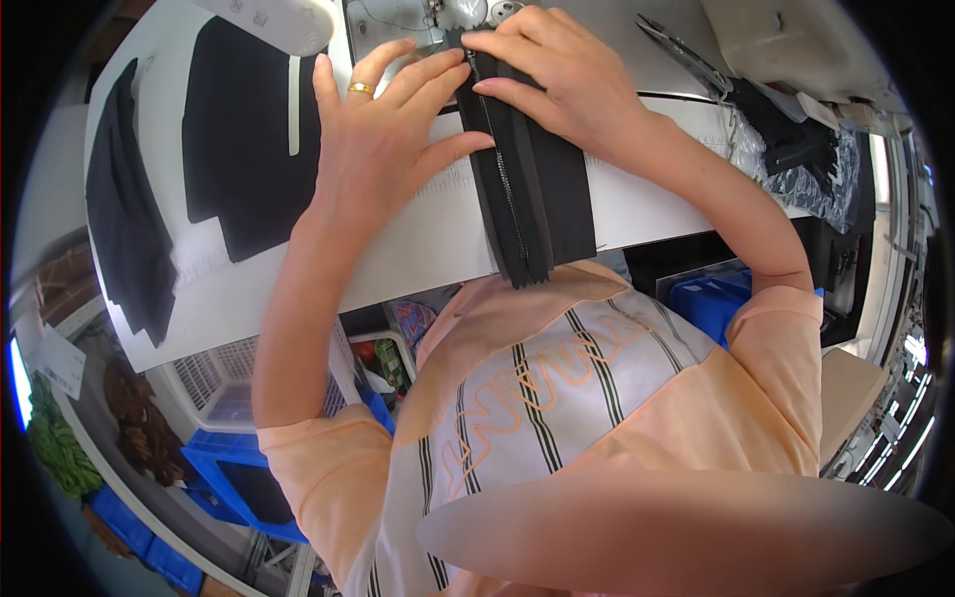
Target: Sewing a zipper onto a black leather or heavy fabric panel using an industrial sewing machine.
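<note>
A black zipper (505, 189) with metal teeth lies lengthwise over a black fabric panel (562, 189) on the white table, its lower end hanging past the front edge. My left hand (383, 134), with a gold ring, lies spread beside the zipper. Its fingertips and thumb rest on the zipper's left side. From the right, my right hand (562, 80) reaches over the panel. Its thumb and fingers are apart, their tips pressing on the zipper's upper part. Just beyond the fingertips are the metal parts of a sewing machine (393, 18), partly hidden by my hands.
Left of my hands lie a large black fabric piece (249, 129) and a narrower one (127, 209). Tweezers or snips (686, 58) lie at the far right, near black scraps (791, 129) and clear plastic. A white basket (224, 383) and blue crates (239, 473) stand below the table.
</note>
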A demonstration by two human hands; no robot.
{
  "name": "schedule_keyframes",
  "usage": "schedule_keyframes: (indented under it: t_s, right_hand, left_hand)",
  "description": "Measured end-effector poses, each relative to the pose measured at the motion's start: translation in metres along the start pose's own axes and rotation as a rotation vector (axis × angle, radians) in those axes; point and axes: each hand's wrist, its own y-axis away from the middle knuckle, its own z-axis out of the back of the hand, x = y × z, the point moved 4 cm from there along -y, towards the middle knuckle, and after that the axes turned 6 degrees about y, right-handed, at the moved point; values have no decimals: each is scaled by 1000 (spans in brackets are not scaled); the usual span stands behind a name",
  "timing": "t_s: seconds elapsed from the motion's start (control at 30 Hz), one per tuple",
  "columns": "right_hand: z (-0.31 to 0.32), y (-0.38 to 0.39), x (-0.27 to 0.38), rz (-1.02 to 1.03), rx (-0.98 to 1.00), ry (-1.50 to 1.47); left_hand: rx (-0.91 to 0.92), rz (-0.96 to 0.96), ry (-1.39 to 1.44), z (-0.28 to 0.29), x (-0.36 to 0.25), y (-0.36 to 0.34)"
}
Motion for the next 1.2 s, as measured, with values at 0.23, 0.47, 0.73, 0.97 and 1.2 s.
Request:
schedule_keyframes:
  t_s: [0.23, 0.47, 0.73, 0.97, 1.2]
  right_hand:
    - [-9, 2, -5, 155, -88, 46]
    - [0, 29, 15, 240, -87, 127]
    - [-1, 31, 21, 179, -27, 231]
    - [-1, 36, 18, 146, -25, 213]
    - [-2, 35, 19, 172, -56, 222]
  left_hand:
    - [-14, 11, 8, 2, -1, -1]
    - [-1, 17, 3, 1, 1, -1]
    - [6, 41, 48, 9, 0, 4]
    - [184, 397, -174, 87, -10, 65]
    - [80, 268, -149, 79, 28, 86]
